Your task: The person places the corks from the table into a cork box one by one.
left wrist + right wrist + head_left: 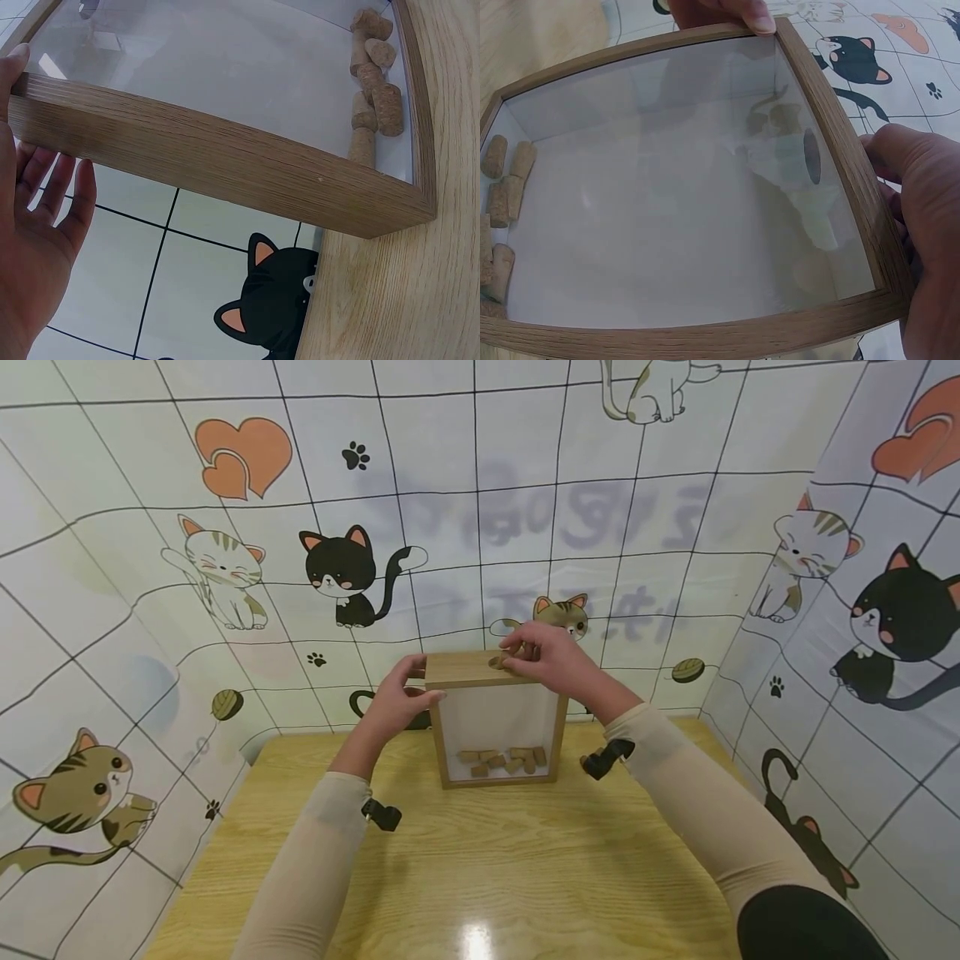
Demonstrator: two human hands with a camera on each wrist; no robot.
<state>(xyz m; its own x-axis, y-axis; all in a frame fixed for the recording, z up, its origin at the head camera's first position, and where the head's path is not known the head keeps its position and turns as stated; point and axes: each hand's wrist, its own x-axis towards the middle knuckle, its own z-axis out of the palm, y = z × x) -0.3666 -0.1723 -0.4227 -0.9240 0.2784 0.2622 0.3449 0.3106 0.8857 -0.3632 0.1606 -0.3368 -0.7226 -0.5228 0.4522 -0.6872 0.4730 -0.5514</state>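
A shallow wooden box (pixel 495 670) with a clear front stands upright on the table, a round hole in its top. Several corks (pixel 516 760) lie along its bottom; the left wrist view shows these corks (pixel 367 82) up close. My left hand (pixel 393 697) grips the box's upper left corner, thumb on the front edge and fingers behind. Over the hole, my right hand (pixel 551 656) pinches a small cork (pixel 500 658) between thumb and fingers, largely covered by them. From inside, the hole (pixel 812 156) looks dark in the right wrist view.
The wooden table (pixel 465 860) stretches in front of the box. Behind and on both sides hangs a white cloth (pixel 442 527) with grid lines and cartoon cats. Small black devices (pixel 382 815) are strapped to both wrists.
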